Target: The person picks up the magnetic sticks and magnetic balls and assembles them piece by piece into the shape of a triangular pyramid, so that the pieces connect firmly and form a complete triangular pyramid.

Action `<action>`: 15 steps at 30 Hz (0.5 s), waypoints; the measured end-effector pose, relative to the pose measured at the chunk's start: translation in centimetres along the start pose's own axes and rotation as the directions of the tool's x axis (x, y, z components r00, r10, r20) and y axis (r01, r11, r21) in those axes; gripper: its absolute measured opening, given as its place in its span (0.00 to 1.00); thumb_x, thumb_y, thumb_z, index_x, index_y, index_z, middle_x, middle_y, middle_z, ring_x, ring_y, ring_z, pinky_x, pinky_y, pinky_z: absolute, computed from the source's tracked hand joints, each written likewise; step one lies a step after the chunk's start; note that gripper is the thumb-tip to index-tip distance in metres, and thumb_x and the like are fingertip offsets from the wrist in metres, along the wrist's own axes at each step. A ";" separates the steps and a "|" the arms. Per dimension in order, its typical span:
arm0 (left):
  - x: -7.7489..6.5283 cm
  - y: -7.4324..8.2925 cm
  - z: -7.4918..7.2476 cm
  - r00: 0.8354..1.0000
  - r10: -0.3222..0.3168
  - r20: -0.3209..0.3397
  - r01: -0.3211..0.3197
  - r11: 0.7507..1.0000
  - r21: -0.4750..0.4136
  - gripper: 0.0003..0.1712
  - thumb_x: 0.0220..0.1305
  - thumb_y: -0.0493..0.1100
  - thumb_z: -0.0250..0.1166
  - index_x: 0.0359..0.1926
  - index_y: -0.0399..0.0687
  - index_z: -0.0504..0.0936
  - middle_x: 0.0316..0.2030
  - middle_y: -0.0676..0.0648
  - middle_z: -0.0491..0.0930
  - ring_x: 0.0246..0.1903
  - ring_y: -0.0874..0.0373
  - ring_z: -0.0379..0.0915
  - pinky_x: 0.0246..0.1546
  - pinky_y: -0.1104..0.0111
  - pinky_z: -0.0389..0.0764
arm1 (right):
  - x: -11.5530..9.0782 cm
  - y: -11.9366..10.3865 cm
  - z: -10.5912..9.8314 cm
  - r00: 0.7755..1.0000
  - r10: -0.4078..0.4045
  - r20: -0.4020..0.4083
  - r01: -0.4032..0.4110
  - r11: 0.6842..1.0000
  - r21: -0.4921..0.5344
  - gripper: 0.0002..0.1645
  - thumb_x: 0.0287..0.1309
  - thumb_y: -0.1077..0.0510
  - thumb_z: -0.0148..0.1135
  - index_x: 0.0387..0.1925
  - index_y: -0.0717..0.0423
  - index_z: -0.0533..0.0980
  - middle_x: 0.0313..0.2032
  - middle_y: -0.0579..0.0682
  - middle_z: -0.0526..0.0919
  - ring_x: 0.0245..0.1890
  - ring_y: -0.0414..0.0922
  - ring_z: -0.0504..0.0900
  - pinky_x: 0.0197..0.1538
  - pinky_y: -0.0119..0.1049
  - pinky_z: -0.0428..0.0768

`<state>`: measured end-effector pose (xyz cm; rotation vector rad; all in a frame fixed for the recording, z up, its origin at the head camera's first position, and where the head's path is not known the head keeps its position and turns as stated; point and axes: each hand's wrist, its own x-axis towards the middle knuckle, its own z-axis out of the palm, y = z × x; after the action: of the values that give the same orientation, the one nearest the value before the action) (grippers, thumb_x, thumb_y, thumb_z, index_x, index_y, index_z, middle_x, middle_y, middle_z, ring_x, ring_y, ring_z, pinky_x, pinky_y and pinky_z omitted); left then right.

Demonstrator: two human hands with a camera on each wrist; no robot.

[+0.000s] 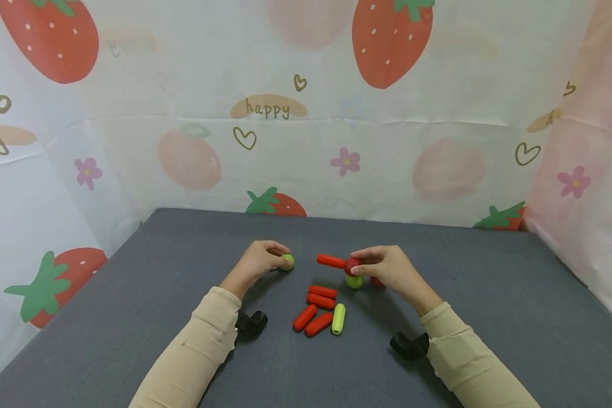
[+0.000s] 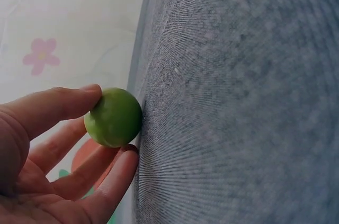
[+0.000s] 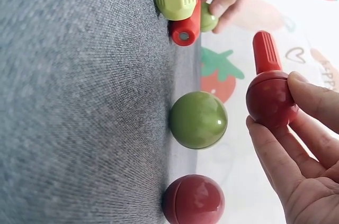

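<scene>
My left hand (image 1: 259,259) pinches a green ball (image 2: 113,117) between thumb and fingers, close against the tabletop. Raised above the table, my right hand (image 1: 390,271) grips a dark red ball (image 3: 271,98) with its fingertips. A ridged red rod (image 1: 330,260) sticks out from that ball toward the left. Under the right hand, a second green ball (image 3: 198,120) and another red ball (image 3: 194,200) lie on the cloth. The nearest loose pieces are several red rods (image 1: 321,301) and one yellow-green rod (image 1: 338,319); metal discs show in the ends of some.
Grey cloth covers the table (image 1: 183,351). A printed curtain (image 1: 296,158) with strawberries and flowers hangs behind it and along both sides. Black devices, one at the left wrist (image 1: 252,323) and one at the right wrist (image 1: 409,347), sit below the sleeves.
</scene>
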<state>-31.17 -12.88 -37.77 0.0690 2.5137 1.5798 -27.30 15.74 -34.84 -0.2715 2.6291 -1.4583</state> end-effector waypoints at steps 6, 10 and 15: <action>-0.3 0.3 0.1 0.998 -0.006 0.060 0.009 0.999 -0.046 0.23 0.62 0.35 0.67 0.59 0.35 0.80 0.61 0.33 0.74 0.53 0.45 0.77 0.59 0.55 0.80 | 0.0 0.1 0.0 1.000 -0.001 -0.001 0.001 1.000 0.008 0.25 0.59 0.54 0.71 0.57 0.58 0.81 0.53 0.57 0.86 0.52 0.50 0.80 0.55 0.47 0.81; -0.2 0.4 0.3 0.998 -0.013 0.069 0.015 0.999 -0.038 0.23 0.61 0.34 0.68 0.58 0.36 0.80 0.59 0.35 0.76 0.54 0.46 0.76 0.57 0.58 0.81 | 0.0 0.2 0.0 1.000 -0.006 0.001 0.006 1.000 0.016 0.25 0.59 0.55 0.71 0.57 0.58 0.81 0.52 0.57 0.86 0.52 0.50 0.81 0.56 0.48 0.81; -0.2 0.4 0.3 0.997 -0.025 0.069 0.027 0.999 -0.034 0.21 0.59 0.34 0.70 0.54 0.36 0.80 0.56 0.37 0.78 0.52 0.47 0.78 0.54 0.62 0.83 | 0.0 0.2 0.1 1.000 -0.002 0.001 0.002 1.000 0.018 0.25 0.58 0.55 0.71 0.56 0.58 0.81 0.52 0.56 0.86 0.52 0.49 0.81 0.56 0.47 0.81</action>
<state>-30.97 -12.44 -37.54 0.0844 2.4252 1.5832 -27.33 15.74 -35.06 -0.2725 2.6150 -1.4809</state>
